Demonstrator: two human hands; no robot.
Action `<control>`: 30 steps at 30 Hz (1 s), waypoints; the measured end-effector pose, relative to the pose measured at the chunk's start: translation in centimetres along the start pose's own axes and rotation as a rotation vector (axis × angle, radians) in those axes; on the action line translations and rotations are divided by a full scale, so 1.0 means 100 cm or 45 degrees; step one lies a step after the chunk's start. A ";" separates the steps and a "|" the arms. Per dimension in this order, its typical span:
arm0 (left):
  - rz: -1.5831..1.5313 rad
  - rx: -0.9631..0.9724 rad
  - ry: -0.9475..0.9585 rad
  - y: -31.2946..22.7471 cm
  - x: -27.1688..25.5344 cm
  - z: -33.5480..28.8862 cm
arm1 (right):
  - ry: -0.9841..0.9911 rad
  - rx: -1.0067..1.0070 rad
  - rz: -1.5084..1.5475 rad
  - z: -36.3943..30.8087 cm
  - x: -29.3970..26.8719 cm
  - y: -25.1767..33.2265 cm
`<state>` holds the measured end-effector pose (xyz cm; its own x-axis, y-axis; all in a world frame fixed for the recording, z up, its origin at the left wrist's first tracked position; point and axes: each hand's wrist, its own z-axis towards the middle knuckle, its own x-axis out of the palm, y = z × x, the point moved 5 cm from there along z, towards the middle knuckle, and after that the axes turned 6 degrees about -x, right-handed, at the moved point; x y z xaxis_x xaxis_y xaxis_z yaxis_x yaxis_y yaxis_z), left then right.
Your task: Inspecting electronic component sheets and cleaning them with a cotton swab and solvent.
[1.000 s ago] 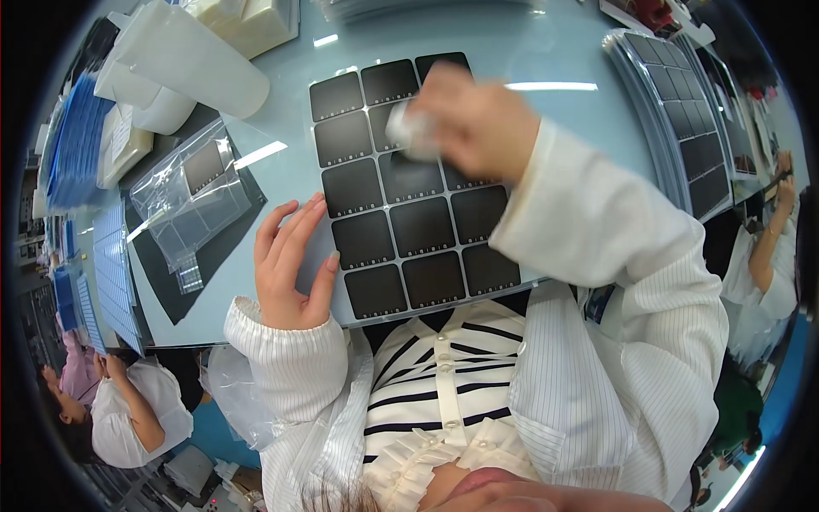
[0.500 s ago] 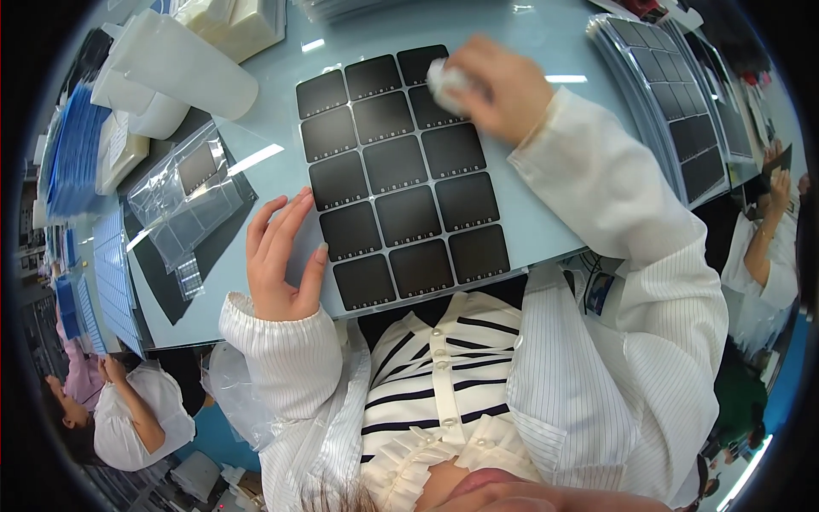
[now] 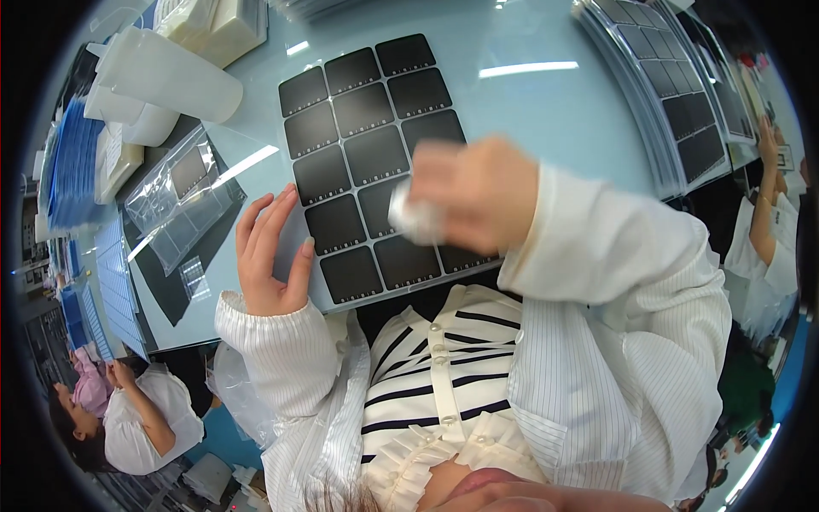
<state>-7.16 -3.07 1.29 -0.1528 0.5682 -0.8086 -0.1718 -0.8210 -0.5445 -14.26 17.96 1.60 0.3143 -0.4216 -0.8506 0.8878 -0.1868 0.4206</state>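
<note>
- Two hands fill my view: left hand (image 3: 271, 247), left of centre, fingers spread, tips at the dark-panelled sheet (image 3: 375, 155); contact I can't tell.
- Centre, I see the right hand (image 3: 479, 194), blurred, fingers closed around a white wad (image 3: 413, 217) over the sheet's lower half.
- Upper left, a translucent jug (image 3: 175, 78); upper right, stacked sheets (image 3: 661, 77).

Black panels (image 3: 376, 155) (white-marked), pale blue table (image 3: 537, 111)
</note>
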 end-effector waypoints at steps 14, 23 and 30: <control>0.005 0.025 -0.022 -0.003 0.000 0.001 | -0.330 0.369 -0.002 -0.032 -0.024 -0.016; -0.030 0.004 -0.047 0.001 0.000 -0.003 | -0.212 0.213 0.029 -0.046 -0.017 0.009; -0.028 -0.027 -0.069 0.004 0.001 -0.007 | -0.153 0.229 0.029 -0.050 -0.020 0.017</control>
<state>-6.59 -3.36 0.88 -0.2015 0.5880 -0.7834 -0.1550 -0.8088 -0.5673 -11.75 22.94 2.45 0.2814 -0.5281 -0.8012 0.8034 -0.3269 0.4977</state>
